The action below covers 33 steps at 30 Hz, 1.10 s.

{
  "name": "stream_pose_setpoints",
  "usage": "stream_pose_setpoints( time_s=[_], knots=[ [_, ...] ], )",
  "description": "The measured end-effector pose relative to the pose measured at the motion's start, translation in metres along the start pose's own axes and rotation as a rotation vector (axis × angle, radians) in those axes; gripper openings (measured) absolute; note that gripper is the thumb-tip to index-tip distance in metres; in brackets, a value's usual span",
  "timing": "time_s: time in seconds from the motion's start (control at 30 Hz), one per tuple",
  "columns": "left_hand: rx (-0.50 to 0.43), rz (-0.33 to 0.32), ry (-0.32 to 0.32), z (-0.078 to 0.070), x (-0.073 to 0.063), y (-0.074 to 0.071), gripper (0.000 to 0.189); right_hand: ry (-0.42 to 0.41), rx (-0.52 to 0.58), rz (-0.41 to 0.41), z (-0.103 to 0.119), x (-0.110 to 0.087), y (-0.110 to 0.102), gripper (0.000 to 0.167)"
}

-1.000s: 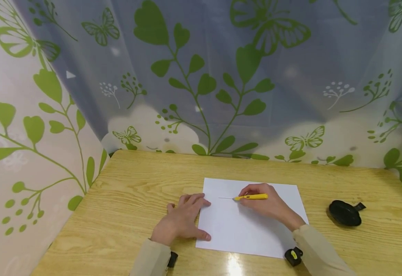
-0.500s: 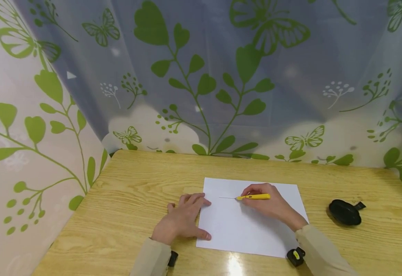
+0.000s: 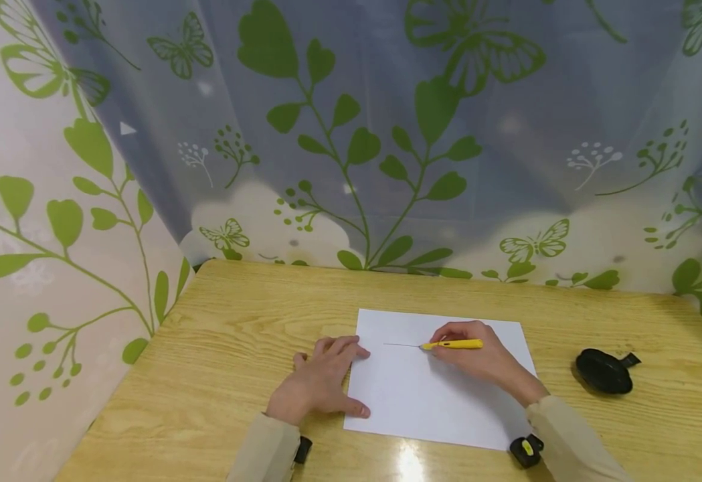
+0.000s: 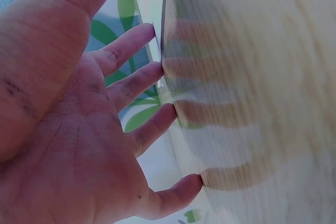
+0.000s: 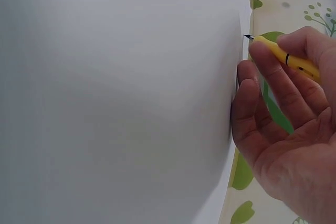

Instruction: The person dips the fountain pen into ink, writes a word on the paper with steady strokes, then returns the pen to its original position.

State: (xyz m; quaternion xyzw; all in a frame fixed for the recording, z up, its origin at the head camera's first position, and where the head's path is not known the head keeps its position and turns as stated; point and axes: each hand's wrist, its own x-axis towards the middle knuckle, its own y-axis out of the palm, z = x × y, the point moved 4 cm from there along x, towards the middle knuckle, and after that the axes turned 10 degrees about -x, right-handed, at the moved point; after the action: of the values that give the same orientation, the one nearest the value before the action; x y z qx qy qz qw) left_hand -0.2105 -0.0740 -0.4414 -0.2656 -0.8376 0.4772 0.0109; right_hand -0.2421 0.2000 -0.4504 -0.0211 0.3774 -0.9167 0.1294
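Observation:
A white sheet of paper (image 3: 411,402) lies on the wooden table, with a thin dark straight line (image 3: 400,345) in its upper left part. My right hand (image 3: 477,355) pinches a yellow fountain pen (image 3: 462,344), its nib at the line's right end. In the right wrist view the dark nib of the pen (image 5: 273,48) meets the paper, and the side of the curled lower fingers rests against the sheet. My left hand (image 3: 323,385) is spread at the paper's left edge, thumb and index fingertip on the sheet. In the left wrist view the other fingertips (image 4: 193,182) touch the table.
On the wooden table (image 3: 254,308), right of the paper, stands a small black pan-shaped dish (image 3: 605,371) with a short handle. A black wrist device (image 3: 527,450) sits under the right sleeve. A curtain (image 3: 387,167) with leaves and butterflies hangs behind the table.
My right hand has moved the pen a little to the right, and the drawn line has grown longer. The left hand has stayed in place on the paper's edge.

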Motion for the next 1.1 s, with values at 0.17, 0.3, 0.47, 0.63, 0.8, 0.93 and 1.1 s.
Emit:
stream_pose_setpoints(
  time_s=[0.17, 0.3, 0.47, 0.63, 0.8, 0.93, 1.1],
  knots=[
    [-0.002, -0.002, 0.000, -0.001, 0.000, 0.000, 0.086, 0.004, 0.000, 0.005, -0.002, -0.002, -0.001, 0.013],
    [0.000, -0.003, 0.004, -0.001, 0.000, 0.000, 0.086, 0.015, -0.001, 0.007, -0.004, -0.002, -0.002, 0.014],
    [-0.002, 0.001, 0.003, -0.001, 0.000, 0.000, 0.086, 0.021, 0.002, 0.007, -0.006, -0.004, -0.005, 0.016],
    [-0.017, 0.010, 0.001, 0.000, 0.000, 0.000, 0.085, 0.028, 0.007, 0.009, -0.008, -0.007, -0.008, 0.016],
    [-0.012, 0.012, 0.001, 0.000, 0.000, 0.000, 0.086, 0.024, 0.015, 0.011, -0.009, -0.010, -0.011, 0.018],
    [-0.007, 0.009, 0.002, 0.000, 0.000, 0.000, 0.086, 0.019, 0.018, 0.012, -0.011, -0.012, -0.014, 0.019],
    [-0.009, 0.006, 0.006, 0.001, 0.000, 0.000, 0.086, 0.018, 0.014, 0.005, -0.013, -0.013, -0.016, 0.020]
  ],
)
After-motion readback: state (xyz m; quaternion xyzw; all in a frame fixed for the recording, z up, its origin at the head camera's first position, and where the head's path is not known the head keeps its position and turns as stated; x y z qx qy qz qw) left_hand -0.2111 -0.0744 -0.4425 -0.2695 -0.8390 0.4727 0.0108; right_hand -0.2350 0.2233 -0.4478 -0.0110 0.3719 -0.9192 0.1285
